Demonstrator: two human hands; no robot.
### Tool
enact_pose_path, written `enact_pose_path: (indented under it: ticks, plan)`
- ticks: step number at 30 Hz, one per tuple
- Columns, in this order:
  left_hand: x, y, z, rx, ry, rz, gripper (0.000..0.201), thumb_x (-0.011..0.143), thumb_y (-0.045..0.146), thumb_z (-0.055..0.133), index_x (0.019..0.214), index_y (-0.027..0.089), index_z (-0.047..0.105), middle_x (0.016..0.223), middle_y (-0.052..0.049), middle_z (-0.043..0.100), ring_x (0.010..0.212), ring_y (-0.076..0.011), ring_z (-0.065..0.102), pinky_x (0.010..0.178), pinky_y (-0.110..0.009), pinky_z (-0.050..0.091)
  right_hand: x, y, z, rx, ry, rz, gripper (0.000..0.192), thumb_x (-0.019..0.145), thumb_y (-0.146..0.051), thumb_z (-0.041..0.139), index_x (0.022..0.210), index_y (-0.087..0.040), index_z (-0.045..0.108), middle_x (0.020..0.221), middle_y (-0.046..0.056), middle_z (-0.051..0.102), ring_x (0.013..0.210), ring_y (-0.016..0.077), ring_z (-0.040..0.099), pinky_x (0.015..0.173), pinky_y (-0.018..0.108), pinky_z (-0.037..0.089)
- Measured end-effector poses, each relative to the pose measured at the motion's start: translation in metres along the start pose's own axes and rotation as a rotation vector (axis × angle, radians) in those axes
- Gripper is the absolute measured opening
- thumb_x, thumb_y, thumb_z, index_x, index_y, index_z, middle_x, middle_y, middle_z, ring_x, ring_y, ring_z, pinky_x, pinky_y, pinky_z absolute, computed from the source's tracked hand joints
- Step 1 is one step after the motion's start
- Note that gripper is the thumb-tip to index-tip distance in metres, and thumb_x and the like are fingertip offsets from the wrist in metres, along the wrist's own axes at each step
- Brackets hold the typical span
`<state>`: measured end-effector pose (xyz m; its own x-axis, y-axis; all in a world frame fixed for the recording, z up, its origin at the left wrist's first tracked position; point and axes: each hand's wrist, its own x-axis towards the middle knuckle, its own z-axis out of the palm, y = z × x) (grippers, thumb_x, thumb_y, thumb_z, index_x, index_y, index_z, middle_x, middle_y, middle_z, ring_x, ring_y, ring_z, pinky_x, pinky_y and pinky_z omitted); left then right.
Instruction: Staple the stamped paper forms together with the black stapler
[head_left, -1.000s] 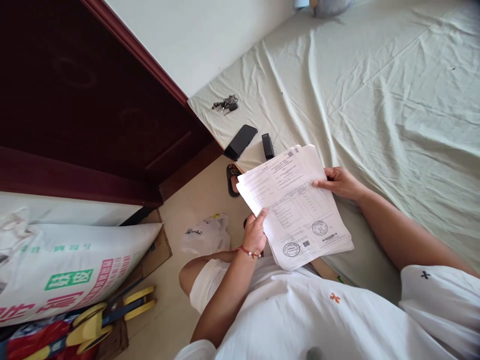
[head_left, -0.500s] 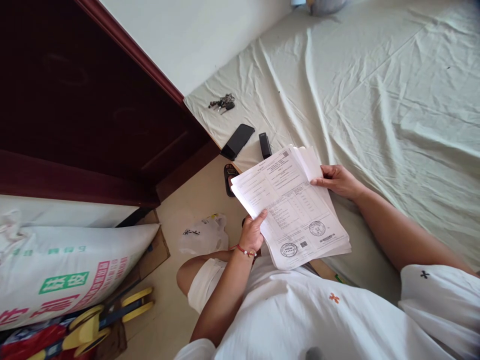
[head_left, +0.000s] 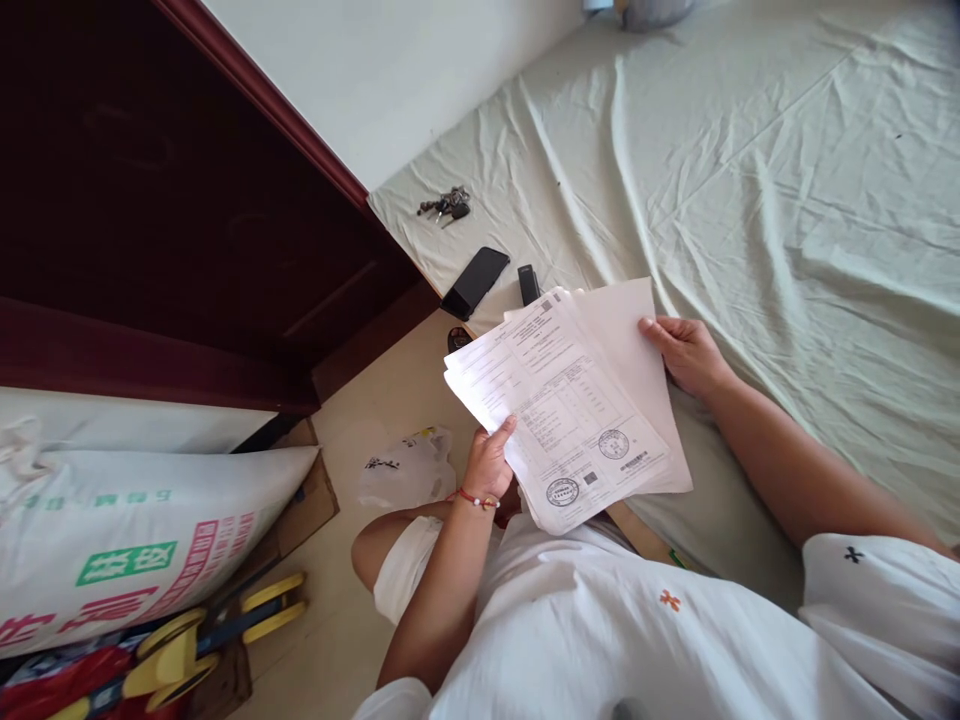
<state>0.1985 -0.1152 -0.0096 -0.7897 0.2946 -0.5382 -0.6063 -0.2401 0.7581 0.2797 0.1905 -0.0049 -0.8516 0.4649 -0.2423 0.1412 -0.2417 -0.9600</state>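
paper sheets, seemingly in both hands

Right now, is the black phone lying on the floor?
No, the black phone lies on the bed sheet near its edge, beside the bunch of keys.

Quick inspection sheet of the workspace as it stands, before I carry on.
Surface: bed sheet, pale green, wrinkled.
Job's things: stack of printed papers, stamped, fanned, held above the bed edge.
Clutter: keys, phone and small black device on the sheet; plastic bag on the floor.
Grippers: left hand grips the stack's lower left edge; right hand holds its right side.
Cables: nothing seen.
Surroundings: dark wooden door, printed sack, yellow-handled tool.
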Motion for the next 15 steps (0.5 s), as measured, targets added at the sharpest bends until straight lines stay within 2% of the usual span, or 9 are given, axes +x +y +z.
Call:
enact_pose_path:
  ticks: [3,6,8,10,13,15]
  plan:
    - [0.002,0.004,-0.01,-0.001,0.024,0.0,0.053,0.051,0.029,0.103,0.097,0.013,0.08,0.101,-0.01,0.083,0.093,-0.0257,0.08,0.106,-0.042,0.058,0.005,-0.007,-0.006,0.128,0.286,-0.158,0.045,0.079,-0.066,0.078,0.077,-0.024,0.063,0.066,0.001,0.067,0.058,0.0173,0.061,0.052,0.032,0.051]
    - [0.001,0.005,-0.015,0.038,-0.028,-0.041,0.052,0.051,0.029,0.103,0.095,0.012,0.081,0.098,-0.011,0.083,0.088,-0.0265,0.08,0.101,-0.043,0.061,0.008,-0.022,-0.012,0.243,0.494,-0.36,0.047,0.083,-0.061,0.077,0.068,-0.026,0.05,0.053,-0.006,0.049,0.043,0.0098,0.036,0.042,0.029,0.036]
    - [-0.002,0.005,-0.014,0.072,-0.096,-0.079,0.053,0.053,0.03,0.103,0.098,0.011,0.081,0.099,-0.013,0.083,0.089,-0.0293,0.08,0.099,-0.046,0.061,0.004,-0.035,-0.01,0.265,0.521,-0.438,0.054,0.085,-0.058,0.078,0.064,-0.026,0.04,0.05,-0.008,0.035,0.041,0.0078,0.021,0.038,0.028,0.022]
    - [-0.004,0.004,-0.01,0.095,-0.164,-0.105,0.053,0.056,0.031,0.102,0.101,0.01,0.081,0.101,-0.015,0.083,0.093,-0.031,0.08,0.099,-0.047,0.061,-0.005,-0.047,-0.003,0.241,0.517,-0.528,0.057,0.084,-0.056,0.081,0.062,-0.025,0.037,0.051,-0.008,0.033,0.041,0.0072,0.022,0.036,0.028,0.017]
    - [-0.006,0.004,-0.006,0.088,-0.21,-0.116,0.051,0.059,0.03,0.1,0.104,0.014,0.08,0.106,-0.013,0.083,0.096,-0.0298,0.079,0.1,-0.046,0.06,-0.029,-0.062,0.013,0.151,0.493,-0.69,0.055,0.084,-0.052,0.082,0.058,-0.024,0.043,0.05,-0.007,0.035,0.039,0.0075,0.03,0.033,0.028,0.02]
    - [-0.006,0.003,-0.005,0.073,-0.197,-0.125,0.049,0.059,0.029,0.1,0.102,0.016,0.08,0.106,-0.011,0.083,0.095,-0.0288,0.079,0.1,-0.045,0.06,-0.048,-0.071,0.021,0.052,0.467,-0.764,0.045,0.089,-0.043,0.08,0.059,-0.024,0.053,0.05,-0.005,0.043,0.041,0.0091,0.04,0.036,0.027,0.03]
